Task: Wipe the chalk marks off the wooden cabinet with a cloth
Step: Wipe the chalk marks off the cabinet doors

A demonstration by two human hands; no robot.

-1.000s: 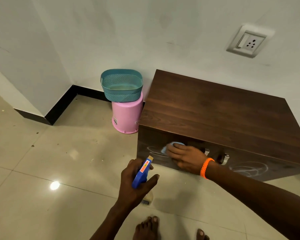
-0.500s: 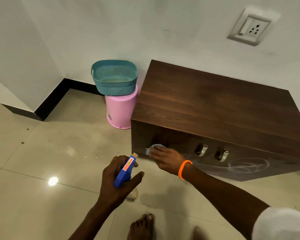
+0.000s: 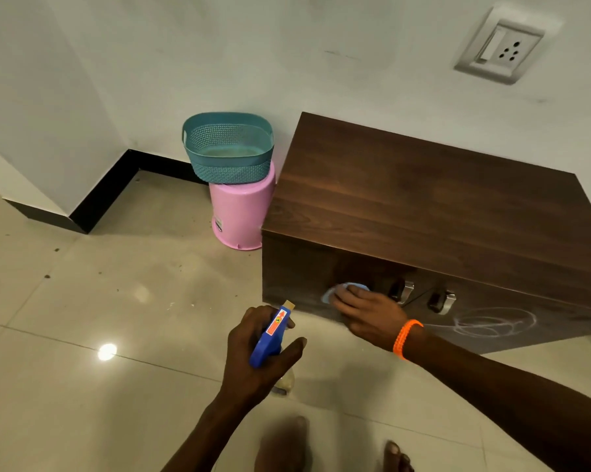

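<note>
Right hand (image 3: 369,313), fingers flat together, presses cloth (image 3: 335,290) against cabinet (image 3: 423,206) front, beside 2 handles (image 3: 404,291). Left hand (image 3: 249,362) grips spray bottle (image 3: 270,338). Chalk marks (image 3: 491,321) show beyond the handles.

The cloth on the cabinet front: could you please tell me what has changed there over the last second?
The right hand swept the cloth left across the cabinet, then back toward the handles; its left door has lost most of its chalk. The right door's chalk scribble remains, and the left hand still grips the spray bottle.

No legible text, orange label (image 3: 276,322) on spray bottle (image 3: 265,345) — blurred, sticker (image 3: 218,223) on pink bucket (image 3: 244,206) (too small)
</note>
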